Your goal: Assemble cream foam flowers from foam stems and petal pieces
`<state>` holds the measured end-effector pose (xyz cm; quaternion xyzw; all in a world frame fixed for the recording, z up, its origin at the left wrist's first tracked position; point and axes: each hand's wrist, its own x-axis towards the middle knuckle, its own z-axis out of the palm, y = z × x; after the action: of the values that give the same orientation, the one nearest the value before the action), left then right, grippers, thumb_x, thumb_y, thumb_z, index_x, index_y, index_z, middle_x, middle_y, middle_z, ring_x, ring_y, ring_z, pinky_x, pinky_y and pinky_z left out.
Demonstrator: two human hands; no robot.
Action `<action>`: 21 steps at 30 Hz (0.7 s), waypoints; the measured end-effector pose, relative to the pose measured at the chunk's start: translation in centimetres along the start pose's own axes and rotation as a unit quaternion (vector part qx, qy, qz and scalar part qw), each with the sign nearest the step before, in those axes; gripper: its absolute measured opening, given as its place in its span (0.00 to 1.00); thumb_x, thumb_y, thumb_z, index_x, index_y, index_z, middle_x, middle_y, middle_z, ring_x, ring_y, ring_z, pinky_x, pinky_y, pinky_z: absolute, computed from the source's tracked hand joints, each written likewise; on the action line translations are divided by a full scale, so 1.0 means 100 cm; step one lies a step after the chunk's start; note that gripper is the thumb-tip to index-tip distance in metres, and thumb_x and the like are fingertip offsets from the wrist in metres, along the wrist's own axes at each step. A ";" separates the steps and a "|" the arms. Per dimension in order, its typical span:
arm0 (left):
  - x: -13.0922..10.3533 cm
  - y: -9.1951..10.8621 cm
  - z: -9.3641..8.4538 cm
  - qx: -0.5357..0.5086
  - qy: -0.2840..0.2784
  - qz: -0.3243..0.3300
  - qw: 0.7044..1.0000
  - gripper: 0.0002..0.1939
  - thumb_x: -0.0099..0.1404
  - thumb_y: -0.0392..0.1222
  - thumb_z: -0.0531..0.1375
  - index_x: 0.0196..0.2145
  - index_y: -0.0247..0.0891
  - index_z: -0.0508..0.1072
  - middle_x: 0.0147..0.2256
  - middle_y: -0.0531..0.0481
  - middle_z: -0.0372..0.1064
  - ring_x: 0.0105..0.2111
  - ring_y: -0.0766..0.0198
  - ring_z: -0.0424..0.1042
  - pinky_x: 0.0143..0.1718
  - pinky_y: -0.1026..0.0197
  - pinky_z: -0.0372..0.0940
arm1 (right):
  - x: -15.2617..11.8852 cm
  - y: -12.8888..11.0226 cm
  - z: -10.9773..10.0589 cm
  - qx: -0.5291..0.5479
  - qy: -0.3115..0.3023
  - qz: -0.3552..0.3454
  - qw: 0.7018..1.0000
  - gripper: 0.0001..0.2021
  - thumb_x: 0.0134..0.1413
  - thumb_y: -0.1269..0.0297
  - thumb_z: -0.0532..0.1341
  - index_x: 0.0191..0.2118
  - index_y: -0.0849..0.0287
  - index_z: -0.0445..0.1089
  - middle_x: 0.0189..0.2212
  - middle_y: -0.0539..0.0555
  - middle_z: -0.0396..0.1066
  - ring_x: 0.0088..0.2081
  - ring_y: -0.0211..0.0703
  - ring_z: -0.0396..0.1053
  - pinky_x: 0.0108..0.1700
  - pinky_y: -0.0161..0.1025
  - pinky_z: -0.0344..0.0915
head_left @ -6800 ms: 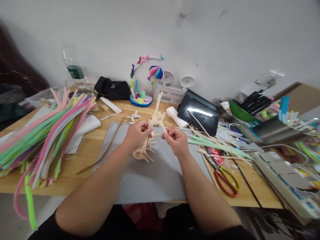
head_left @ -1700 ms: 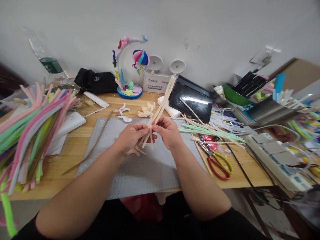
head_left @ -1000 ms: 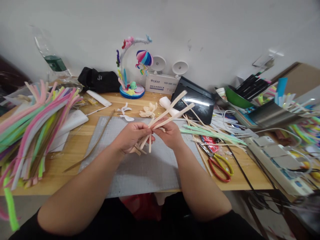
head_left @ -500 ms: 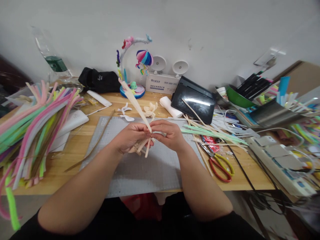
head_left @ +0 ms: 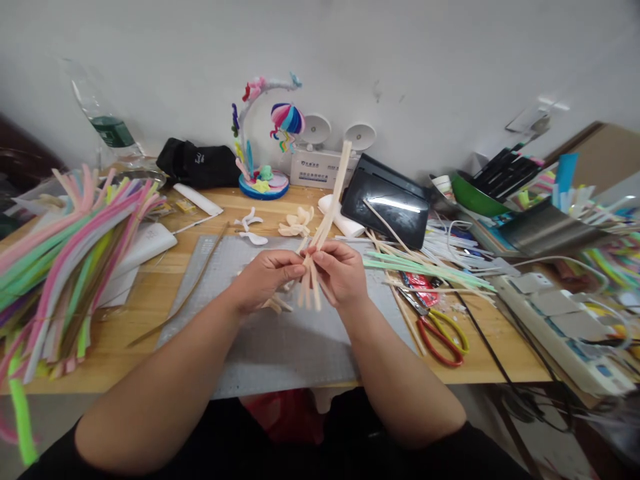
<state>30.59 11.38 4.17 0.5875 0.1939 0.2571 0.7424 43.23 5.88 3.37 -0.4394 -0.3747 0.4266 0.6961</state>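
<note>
My left hand point(head_left: 270, 275) and my right hand point(head_left: 343, 272) meet over the grey cutting mat point(head_left: 295, 353), both closed, pinching a bundle of cream pipe cleaners point(head_left: 336, 193). Its long part slants up and to the right, while shorter ends fan out below the fingers. Behind my left hand more cream pieces point(head_left: 278, 305) show in part; whether they belong to the bundle I cannot tell. Past the hands lie a heap of cream petal-shaped pieces point(head_left: 297, 221) and some bent white pieces point(head_left: 253, 228).
Scissors point(head_left: 440, 333) with red and yellow handles lie right of the mat, near loose pipe cleaners point(head_left: 425, 268) and a power strip point(head_left: 565, 327). At left is a large colourful pipe cleaner bundle point(head_left: 75, 267). A decorated arch stand point(head_left: 263, 187) and black tray-like object point(head_left: 387, 200) stand behind.
The cream bundle has swung from leaning up-left to leaning up-right. Its lower ends now fan out between my hands, and my right hand has turned, thumb in front.
</note>
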 end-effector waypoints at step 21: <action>0.002 0.004 -0.005 -0.019 0.056 -0.075 0.995 0.06 0.45 0.38 0.62 0.19 0.33 0.69 0.20 0.52 0.68 0.22 0.69 0.64 0.25 0.66 0.58 | 0.013 -0.010 -0.021 -0.370 -0.162 -0.330 0.853 0.05 0.47 0.70 0.59 0.31 0.56 0.71 0.33 0.53 0.64 0.36 0.37 0.64 0.38 0.38 0.63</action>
<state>30.34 11.96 4.49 0.5416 0.2735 0.2368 0.7588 45.81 6.22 3.76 -0.4394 -0.7352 0.0667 0.5118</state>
